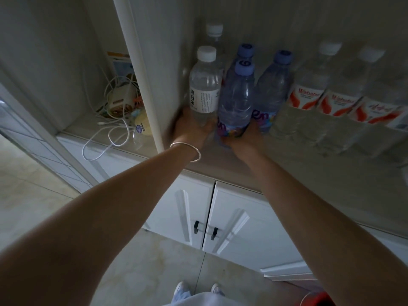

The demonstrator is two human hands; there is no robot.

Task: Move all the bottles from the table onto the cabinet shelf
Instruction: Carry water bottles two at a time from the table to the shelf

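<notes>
Your left hand (pixel 189 127) grips the base of the clear, ribbed, white-capped bottle (pixel 204 82). Your right hand (pixel 245 140) grips the base of the smooth blue-tinted, purple-capped bottle (pixel 237 100). Both bottles stand at frame centre on the speckled cabinet shelf (pixel 309 155); three red-labelled bottles (pixel 335 100) line the upper right.

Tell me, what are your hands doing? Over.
Left hand gripping white-capped clear plastic bottle. Right hand gripping purple-capped clear plastic bottle. Both at cabinet shelf; nothing in the way.
</notes>
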